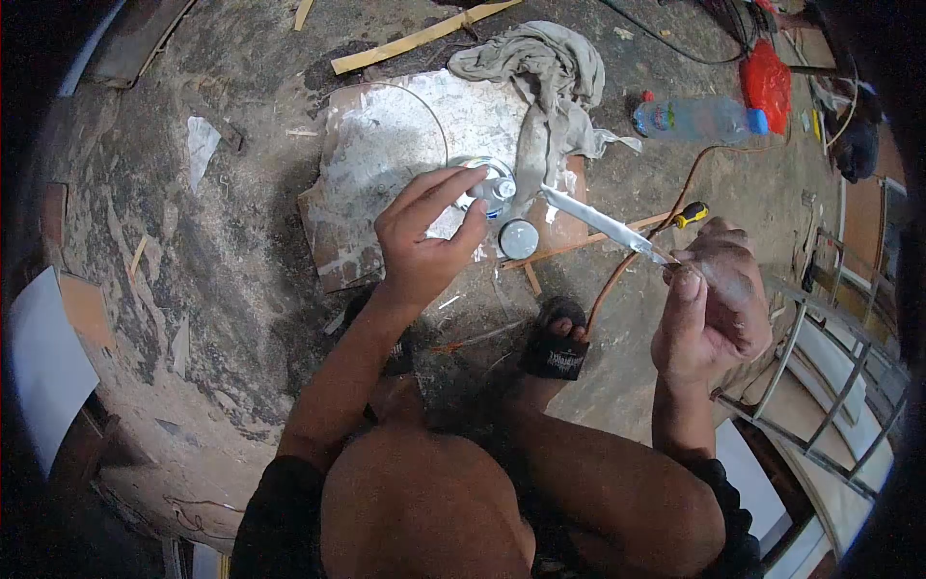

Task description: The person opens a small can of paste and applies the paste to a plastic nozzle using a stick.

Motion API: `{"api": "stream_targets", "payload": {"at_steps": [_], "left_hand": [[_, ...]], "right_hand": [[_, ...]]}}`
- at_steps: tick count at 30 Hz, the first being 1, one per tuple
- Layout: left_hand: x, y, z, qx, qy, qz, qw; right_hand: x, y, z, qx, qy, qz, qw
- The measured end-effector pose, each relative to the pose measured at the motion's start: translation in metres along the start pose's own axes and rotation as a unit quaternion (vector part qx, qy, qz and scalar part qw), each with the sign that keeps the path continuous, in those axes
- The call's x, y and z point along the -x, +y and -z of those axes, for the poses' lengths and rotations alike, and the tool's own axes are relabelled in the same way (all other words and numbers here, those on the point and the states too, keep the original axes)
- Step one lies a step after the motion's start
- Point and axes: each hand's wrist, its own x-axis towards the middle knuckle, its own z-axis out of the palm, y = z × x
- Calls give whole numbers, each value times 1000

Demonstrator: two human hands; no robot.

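My left hand (429, 227) has its thumb and fingers curled about a small round container with a pale top (501, 189), over the white-stained board. Part of the container is hidden by the fingers. Pinched in my right hand (712, 304) is a thin flat stick (598, 224), coated in something white along most of its length. Its far end points toward the container. Just below the container is a round whitish lid or tin (519, 239); I cannot tell which.
Under the work lies a white-smeared board (381, 145), with a crumpled grey cloth (555, 72) on its far edge. A plastic bottle (699, 118), a red bag (765, 82), a yellow-black screwdriver (692, 214) and a brown cable (617, 275) are to the right. A metal frame (844, 386) stands at right.
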Motion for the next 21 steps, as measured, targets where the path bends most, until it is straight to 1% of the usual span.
{"api": "stream_targets", "payload": {"at_steps": [3,6,9,12,15,21], "left_hand": [[0,0,0,-2,0,0,1000],[1,-1,-1,3,2,3,1000],[1,-1,0,4,0,3,1000],[1,-2,-1,7,2,4,1000],[1,-2,-1,6,2,7,1000],[2,-4,-1,7,4,6,1000]], "right_hand": [[1,2,1,-3,-3,5,1000],[0,-4,-1,16,-10,-7,1000],[1,-3,-1,5,-11,-16,1000],[1,2,0,-3,-7,2,1000],[1,1,0,0,-5,-13,1000],[1,3,-3,5,-1,-3,1000]]}}
